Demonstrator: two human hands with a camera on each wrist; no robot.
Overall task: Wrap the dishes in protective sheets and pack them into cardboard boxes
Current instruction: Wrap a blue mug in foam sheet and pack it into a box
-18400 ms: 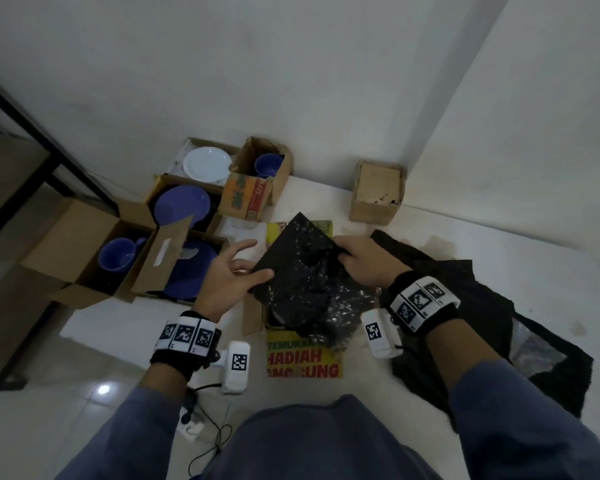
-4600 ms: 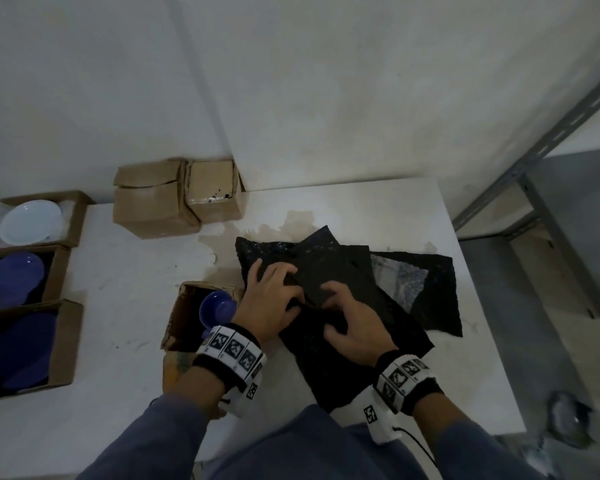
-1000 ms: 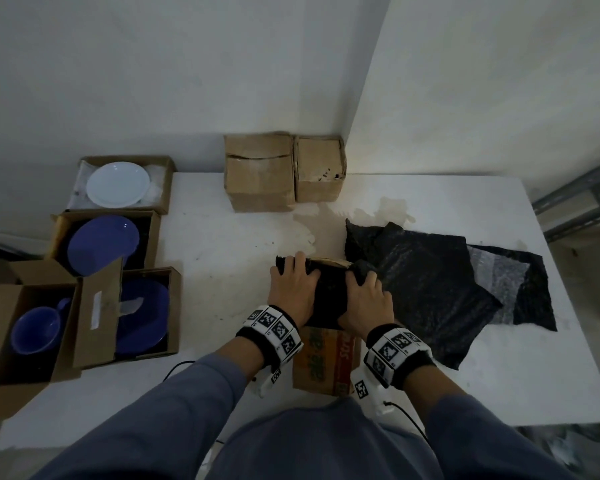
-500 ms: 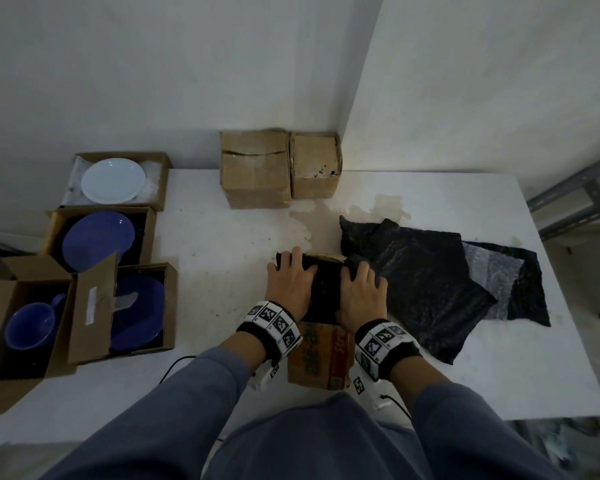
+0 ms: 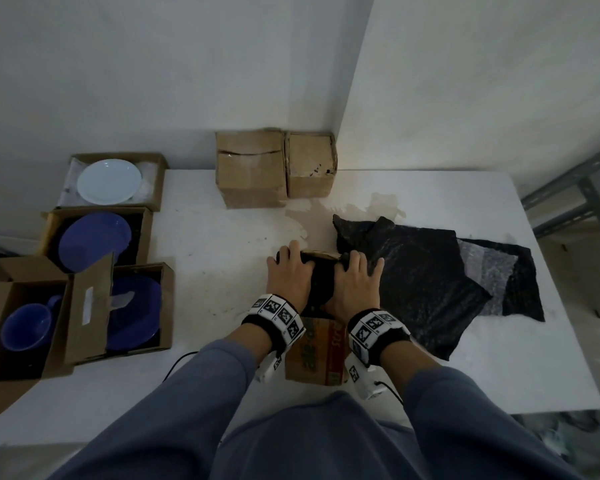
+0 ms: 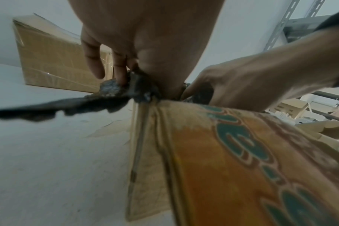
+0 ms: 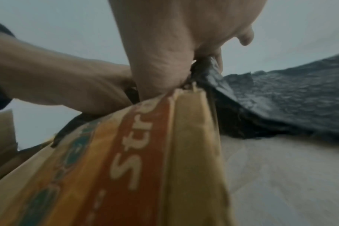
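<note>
meanwhile, at a white table (image 5: 465, 368), a person's left hand (image 5: 290, 280) and right hand (image 5: 354, 285) lie side by side, palms down, on a black protective sheet (image 5: 321, 287) stuffed into the top of a small printed orange cardboard box (image 5: 314, 351) at the near edge. the fingers spread flat over the far rim and the sheet's edges spill over the box sides, so the hands look to be pressing the padding down, not gripping it; the left wrist view shows fingertips (image 6: 118, 71) touching a crumpled fold at the box corner. whatever dish the sheet covers is hidden inside the box and cannot be identified. just right of the box, spare black sheets (image 5: 413, 282) lie loosely piled, with a clear bubble-wrap sheet (image 5: 485, 275) showing between them, likely kept within reach for the next wraps. along the left edge stand four open cartons with unwrapped dishes: a white plate (image 5: 109, 181) in the farthest, a blue plate (image 5: 94, 237) in the next, a blue dish (image 5: 136, 317) in the third, partly behind a raised flap, and a blue cup (image 5: 26, 327) in the nearest. two closed brown cartons (image 5: 274, 168) sit against the far wall. judging by this, one dish is nearly packed and four remain.
</note>
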